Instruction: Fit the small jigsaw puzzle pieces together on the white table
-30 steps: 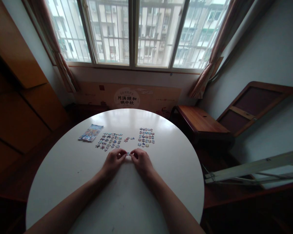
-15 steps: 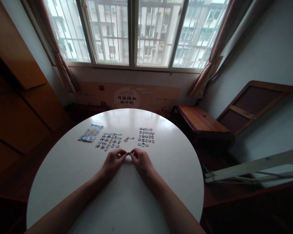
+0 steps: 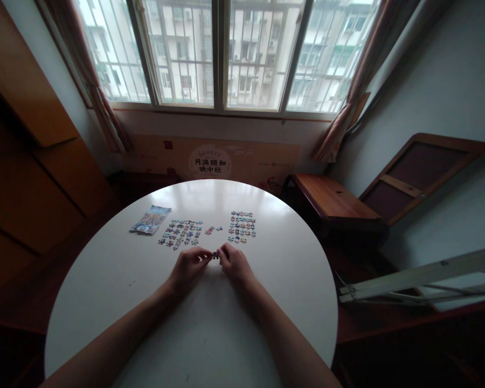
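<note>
Between my two hands, just above the near side of the loose pieces, are dark jigsaw puzzle pieces (image 3: 215, 255); whether they are joined cannot be made out. My left hand (image 3: 189, 266) pinches them from the left with thumb and forefinger. From the other side my right hand (image 3: 235, 264) pinches them too, fingers curled. Beyond my left hand lie rows of spaced puzzle pieces (image 3: 181, 234). A second group of pieces (image 3: 242, 226) lies in rows beyond my right hand. A few pieces (image 3: 209, 231) rest between the two groups.
A colourful picture packet (image 3: 151, 220) lies at the left of the round white table (image 3: 105, 312). Tiny specks sit on the tabletop near my left forearm. A low wooden stand (image 3: 335, 196) is behind the table's right side, under a barred window.
My right hand has shifted slightly right and up, so the dark pieces show more between the fingertips. My left hand stays nearly in place. The pieces on the table have not moved.
</note>
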`<state>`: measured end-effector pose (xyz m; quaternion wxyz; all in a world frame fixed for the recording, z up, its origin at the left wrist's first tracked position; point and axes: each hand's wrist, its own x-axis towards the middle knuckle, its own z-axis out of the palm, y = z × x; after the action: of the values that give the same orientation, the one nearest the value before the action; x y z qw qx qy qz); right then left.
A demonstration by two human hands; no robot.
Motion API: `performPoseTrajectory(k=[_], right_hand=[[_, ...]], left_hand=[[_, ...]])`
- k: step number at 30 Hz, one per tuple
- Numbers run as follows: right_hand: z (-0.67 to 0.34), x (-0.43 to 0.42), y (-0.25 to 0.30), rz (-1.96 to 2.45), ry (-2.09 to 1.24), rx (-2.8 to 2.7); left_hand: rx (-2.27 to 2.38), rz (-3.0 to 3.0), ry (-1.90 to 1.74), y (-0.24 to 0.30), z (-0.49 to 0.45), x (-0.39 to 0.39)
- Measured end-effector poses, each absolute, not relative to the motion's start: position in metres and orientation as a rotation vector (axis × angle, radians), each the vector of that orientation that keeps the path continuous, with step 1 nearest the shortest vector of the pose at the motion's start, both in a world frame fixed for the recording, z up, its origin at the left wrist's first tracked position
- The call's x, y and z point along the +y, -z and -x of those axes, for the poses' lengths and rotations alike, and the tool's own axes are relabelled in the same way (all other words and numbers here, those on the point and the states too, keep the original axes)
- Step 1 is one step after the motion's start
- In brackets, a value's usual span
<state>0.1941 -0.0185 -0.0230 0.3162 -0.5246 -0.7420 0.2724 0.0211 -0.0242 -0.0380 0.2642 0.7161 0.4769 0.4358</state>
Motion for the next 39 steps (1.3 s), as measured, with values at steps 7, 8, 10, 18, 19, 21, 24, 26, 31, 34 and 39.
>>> performPoseTrajectory(k=[7, 8, 10, 18, 19, 21, 24, 26, 31, 34, 39], right_hand=[[-0.194, -0.017, 0.027, 1.370, -0.696, -1.965], [-0.194, -0.017, 0.027, 1.365, -0.694, -1.964], [-0.194, -0.017, 0.026, 1.361, -0.695, -1.959], [-0.194, -0.018, 0.025, 1.367, -0.694, -1.950], [-0.194, -0.018, 0.026, 1.366, -0.696, -1.951], [-0.194, -0.018, 0.025, 1.361, -0.700, -1.952], [-0.194, -0.019, 0.025, 1.361, -0.692, -1.949], [-0.194, -0.019, 0.024, 1.355, -0.684, -1.946], [-0.194, -0.018, 0.028, 1.312, -0.687, -1.934], [-0.194, -0.016, 0.032, 1.294, -0.694, -1.924], [-0.195, -0.016, 0.034, 1.269, -0.709, -1.912]], left_hand=[[1.313, -1.955, -1.147, 0.036, -0.022, -0.025], [1.316, -1.957, -1.147, 0.037, -0.022, -0.025], [1.323, -1.960, -1.147, 0.037, -0.022, -0.025], [1.334, -1.964, -1.121, 0.037, -0.022, -0.026], [1.335, -1.962, -1.116, 0.037, -0.022, -0.026], [1.331, -1.960, -1.110, 0.037, -0.022, -0.026], [1.327, -1.960, -1.122, 0.038, -0.022, -0.025], [1.334, -1.948, -1.139, 0.039, -0.022, -0.025], [1.369, -1.913, -1.157, 0.041, -0.022, -0.024], [1.399, -1.909, -1.186, 0.040, -0.022, -0.024], [1.411, -1.859, -1.225, 0.039, -0.022, -0.024]])
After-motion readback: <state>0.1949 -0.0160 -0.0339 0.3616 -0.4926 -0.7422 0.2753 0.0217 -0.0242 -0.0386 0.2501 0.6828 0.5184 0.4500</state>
